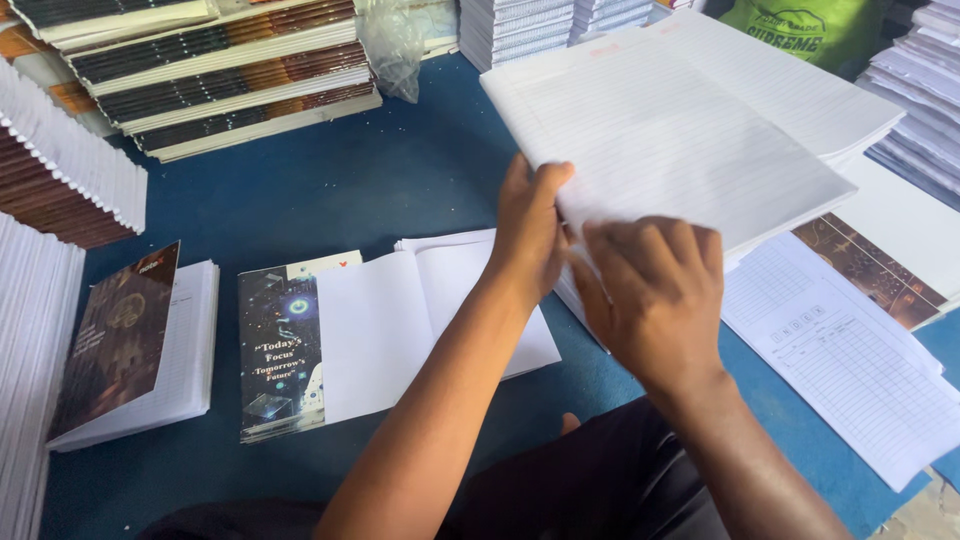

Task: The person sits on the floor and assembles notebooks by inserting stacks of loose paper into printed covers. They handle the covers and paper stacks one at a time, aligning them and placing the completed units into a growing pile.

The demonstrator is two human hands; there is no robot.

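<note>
Crumpled clear plastic wrap (392,45) top centre, by notebook stacks; green printed bag (800,30) top right.

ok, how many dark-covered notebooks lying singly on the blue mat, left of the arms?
2: a closed notebook at far left, and an open-cover notebook beside the left forearm. Stacks around may hide more.

Both hands, left hand (528,232) beside right hand (650,295), meet at the near corner of a stack of ruled sheets (690,140); an open cover (390,330) lies left, a notebook (135,345) farther left, printed forms (850,370) right.
</note>
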